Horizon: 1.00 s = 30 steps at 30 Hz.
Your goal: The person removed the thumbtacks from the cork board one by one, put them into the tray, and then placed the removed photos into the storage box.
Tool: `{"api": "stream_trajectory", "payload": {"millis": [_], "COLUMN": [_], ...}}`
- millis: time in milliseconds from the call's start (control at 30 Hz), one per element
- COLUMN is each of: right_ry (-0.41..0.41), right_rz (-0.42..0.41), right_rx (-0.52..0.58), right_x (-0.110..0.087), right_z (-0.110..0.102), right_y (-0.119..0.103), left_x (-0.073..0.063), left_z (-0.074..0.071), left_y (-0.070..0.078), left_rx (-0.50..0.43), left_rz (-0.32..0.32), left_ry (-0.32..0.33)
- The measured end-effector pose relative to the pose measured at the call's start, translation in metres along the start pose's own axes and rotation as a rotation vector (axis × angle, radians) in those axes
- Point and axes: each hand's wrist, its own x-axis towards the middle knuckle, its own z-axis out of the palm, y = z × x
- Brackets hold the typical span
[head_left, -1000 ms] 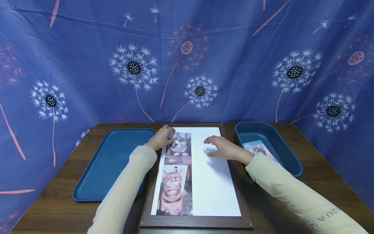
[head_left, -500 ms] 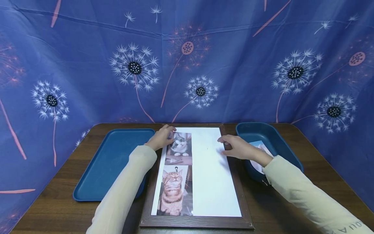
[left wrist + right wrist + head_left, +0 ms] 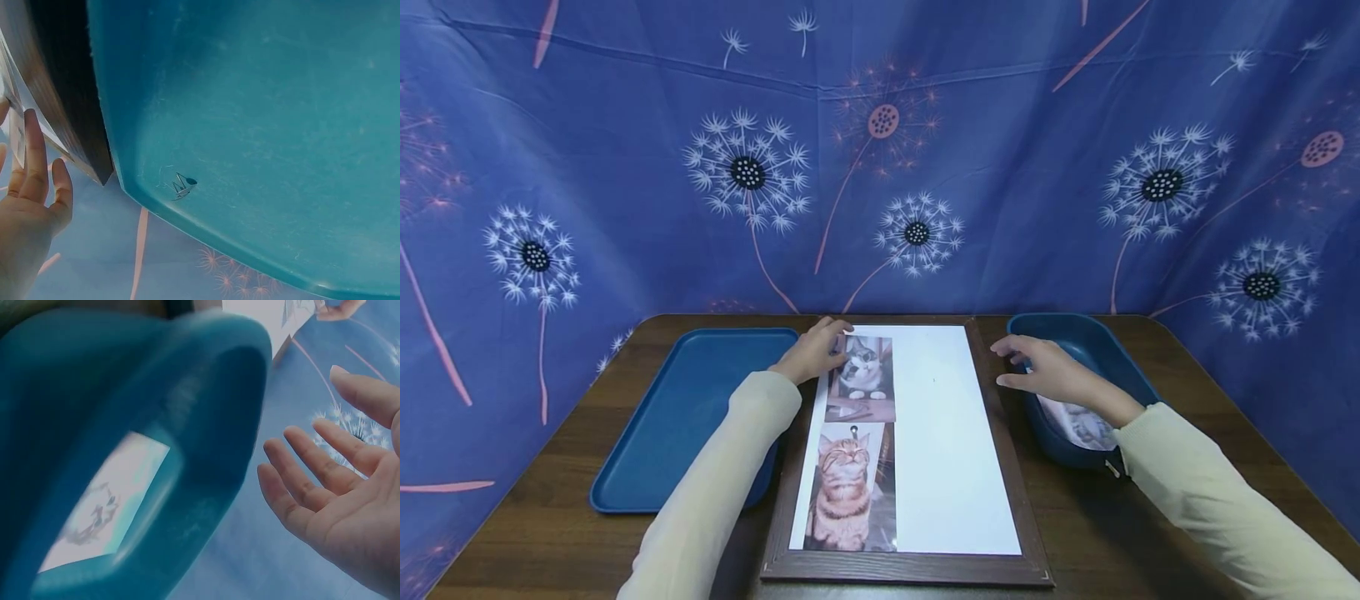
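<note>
A brown wooden picture frame (image 3: 906, 569) lies in the middle of the table with a white backing (image 3: 955, 467) inside. Down its left side are two photos: a grey-and-white cat (image 3: 865, 379) at the top, an orange cat (image 3: 842, 492) below. My left hand (image 3: 812, 352) rests at the upper left, fingertips on the grey-and-white cat photo's left edge, fingers nearly straight in the left wrist view. My right hand (image 3: 1048, 368) hovers over the near-left rim of a deep blue bin (image 3: 1120, 354), fingers spread and holding nothing. Another cat photo (image 3: 103, 500) lies in that bin.
A shallow blue tray (image 3: 692, 417) stands left of the frame, partly behind my left sleeve. A patterned blue cloth (image 3: 1000, 167) hangs behind the wooden table (image 3: 535, 517).
My right hand has moved right, from above the white backing to the bin's rim. My left hand has stayed at the upper-left photo. Both photos in the frame lie as before.
</note>
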Motion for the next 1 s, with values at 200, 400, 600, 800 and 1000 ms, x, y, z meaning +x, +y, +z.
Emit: {"api": "stream_trajectory", "payload": {"millis": [200,400,600,800,1000], "right_ry": [0.028,0.058,0.069,0.068,0.082], "right_rz": [0.014,-0.008,-0.002,0.062,0.12], "right_rx": [0.019,0.029,0.054,0.06,0.054], "right_x": [-0.007,-0.015,-0.024,-0.033,-0.045], "right_z": [-0.008,-0.016,-0.024,-0.032,-0.039], "right_y": [0.011,0.023,0.034,0.047,0.061], "left_x": [-0.001,-0.001,-0.001,0.0,-0.001], "left_z": [-0.001,0.0,-0.001,-0.002,-0.003], "left_y": [-0.001,-0.002,-0.002,-0.003,-0.003], "left_rx": [-0.016,-0.044,-0.058,-0.055,-0.059], "left_rz": [0.002,0.001,0.013,0.021,0.02], "left_ry": [0.004,-0.008,-0.016,-0.017,-0.029]}}
